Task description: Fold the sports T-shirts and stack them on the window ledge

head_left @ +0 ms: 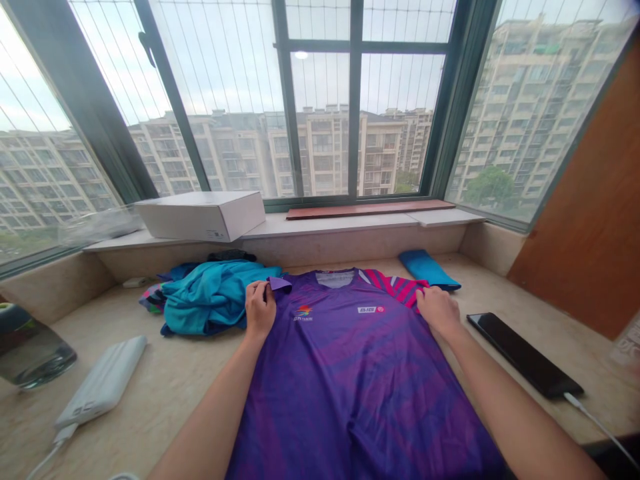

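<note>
A purple sports shirt (350, 373) with pink striped sleeves lies flat on the beige stone counter (165, 380), collar toward the window. My left hand (260, 308) pinches the folded-over left shoulder edge of the shirt. My right hand (439, 311) is closed on the right shoulder by the pink sleeve. Both forearms reach over the shirt's sides.
A heap of teal and dark clothes (210, 297) lies left of the shirt. A folded blue cloth (429, 269) is behind on the right. A white power bank (103, 383), a glass jar (27, 347), a black phone (525, 355) on a cable and a white box (200, 215) on the sill surround it.
</note>
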### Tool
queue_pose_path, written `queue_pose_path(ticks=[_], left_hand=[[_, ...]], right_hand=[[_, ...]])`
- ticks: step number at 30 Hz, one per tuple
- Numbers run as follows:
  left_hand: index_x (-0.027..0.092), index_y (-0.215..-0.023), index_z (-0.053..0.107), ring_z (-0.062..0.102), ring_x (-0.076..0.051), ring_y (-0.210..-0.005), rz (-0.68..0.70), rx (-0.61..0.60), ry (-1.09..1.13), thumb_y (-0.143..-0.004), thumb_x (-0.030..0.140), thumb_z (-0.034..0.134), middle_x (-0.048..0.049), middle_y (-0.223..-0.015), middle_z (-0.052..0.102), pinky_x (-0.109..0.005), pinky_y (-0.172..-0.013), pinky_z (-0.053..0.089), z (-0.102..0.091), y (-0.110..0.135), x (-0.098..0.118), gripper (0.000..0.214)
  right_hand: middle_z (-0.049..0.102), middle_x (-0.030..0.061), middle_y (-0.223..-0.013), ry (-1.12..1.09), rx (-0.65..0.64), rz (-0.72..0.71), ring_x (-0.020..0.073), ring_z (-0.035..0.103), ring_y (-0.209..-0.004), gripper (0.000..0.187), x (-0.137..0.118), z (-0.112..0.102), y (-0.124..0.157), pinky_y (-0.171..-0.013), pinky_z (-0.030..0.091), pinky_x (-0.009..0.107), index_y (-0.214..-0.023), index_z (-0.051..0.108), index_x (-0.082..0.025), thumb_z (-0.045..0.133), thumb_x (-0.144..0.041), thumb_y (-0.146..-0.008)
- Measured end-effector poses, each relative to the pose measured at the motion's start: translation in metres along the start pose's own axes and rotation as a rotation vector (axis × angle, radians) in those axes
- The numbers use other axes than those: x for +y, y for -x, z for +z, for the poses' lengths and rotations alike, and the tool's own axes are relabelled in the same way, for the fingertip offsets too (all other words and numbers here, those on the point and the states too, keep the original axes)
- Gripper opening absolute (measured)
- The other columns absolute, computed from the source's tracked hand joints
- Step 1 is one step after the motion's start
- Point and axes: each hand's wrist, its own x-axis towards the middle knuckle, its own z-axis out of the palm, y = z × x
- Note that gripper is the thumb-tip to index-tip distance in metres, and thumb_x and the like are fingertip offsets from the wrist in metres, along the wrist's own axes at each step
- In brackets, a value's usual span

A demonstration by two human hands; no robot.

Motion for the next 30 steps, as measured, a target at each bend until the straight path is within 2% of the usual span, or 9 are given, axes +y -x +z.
queue_pose_path(ticks=[2,4,6,8,14,19,24,26,30], left_hand=[[0.016,-0.104,0.067,0.067,-0.027,-0.106,0.044,-0.128,0.022,-0.102,0.038,0.03,-0.0131,-0.106,0.07,-0.039,-0.098,0.052,0.0,0.003,0.0,0.043],[0.018,-0.104,0.068,0.071,-0.025,-0.1,0.096,-0.259,0.037,-0.102,0.041,0.033,-0.0097,-0.102,0.075,-0.036,-0.094,0.054,0.004,0.007,-0.001,0.042],[0.017,-0.109,0.07,0.07,-0.027,-0.106,0.136,-0.37,0.036,-0.098,0.042,0.044,-0.011,-0.11,0.075,-0.037,-0.098,0.053,0.011,0.013,-0.001,0.037],[0.014,-0.117,0.069,0.066,-0.031,-0.119,0.155,-0.439,0.016,-0.091,0.04,0.056,-0.0162,-0.124,0.071,-0.042,-0.106,0.048,0.017,0.019,-0.002,0.04],[0.009,-0.135,0.061,0.046,-0.037,-0.141,0.154,-0.557,-0.188,-0.089,0.036,0.06,-0.0217,-0.15,0.052,-0.05,-0.118,0.036,0.021,0.025,-0.007,0.054],[0.016,-0.111,0.074,0.063,-0.032,-0.123,0.256,-0.512,-0.123,-0.09,0.027,0.058,-0.0148,-0.131,0.069,-0.044,-0.108,0.048,0.018,0.022,-0.006,0.029],[0.02,-0.101,0.07,0.068,-0.027,-0.11,0.216,-0.352,-0.099,-0.093,0.021,0.051,-0.0098,-0.116,0.073,-0.038,-0.097,0.054,0.011,0.019,0.003,0.021],[0.019,-0.105,0.066,0.068,-0.029,-0.107,0.159,-0.245,-0.105,-0.098,0.026,0.045,-0.0128,-0.114,0.071,-0.039,-0.092,0.054,0.007,0.018,0.007,0.024],[0.018,-0.104,0.06,0.07,-0.031,-0.092,0.063,-0.133,-0.094,-0.101,0.035,0.039,-0.0132,-0.096,0.071,-0.039,-0.079,0.053,-0.002,0.016,0.009,0.027]], right_hand=[[0.061,0.0221,-0.138,-0.094,0.136,-0.046,0.0375,0.058,-0.125,0.055,-0.005,-0.002,0.002,-0.101,0.047,0.051,-0.13,0.068,-0.011,0.028,-0.037,-0.102],[0.058,0.0186,-0.144,-0.262,0.225,-0.248,0.0333,0.053,-0.133,0.052,-0.012,-0.003,0.006,-0.11,0.042,0.048,-0.135,0.064,-0.012,0.033,-0.037,-0.101],[0.059,0.0143,-0.144,-0.435,0.158,-0.562,0.0281,0.052,-0.135,0.05,-0.018,-0.001,0.009,-0.115,0.039,0.042,-0.136,0.064,-0.016,0.039,-0.04,-0.1],[0.064,0.0113,-0.139,-0.56,0.053,-0.75,0.0257,0.056,-0.132,0.047,-0.023,0.002,0.012,-0.115,0.039,0.04,-0.133,0.067,-0.019,0.043,-0.044,-0.1],[0.066,0.0158,-0.134,-0.482,0.005,-0.623,0.031,0.058,-0.128,0.058,-0.026,0.02,0.013,-0.112,0.042,0.046,-0.134,0.065,-0.016,0.05,-0.056,-0.096],[0.064,0.0176,-0.137,-0.347,-0.049,-0.704,0.0348,0.056,-0.13,0.059,-0.037,0.029,0.018,-0.113,0.039,0.051,-0.127,0.071,-0.017,0.062,-0.06,-0.088],[0.074,0.0132,-0.117,-0.491,-0.074,-0.79,0.0329,0.065,-0.118,0.036,-0.05,0.031,0.022,-0.107,0.046,0.05,-0.108,0.077,-0.021,0.068,-0.048,-0.086],[0.077,0.0099,-0.105,-0.627,-0.08,-0.713,0.0299,0.07,-0.105,0.029,-0.051,0.031,0.02,-0.099,0.052,0.046,-0.103,0.076,-0.021,0.068,-0.042,-0.085],[0.076,0.0075,-0.103,-1.052,0.091,-0.246,0.0262,0.073,-0.098,0.028,-0.045,0.031,0.01,-0.09,0.058,0.041,-0.107,0.07,-0.022,0.065,-0.039,-0.085]])
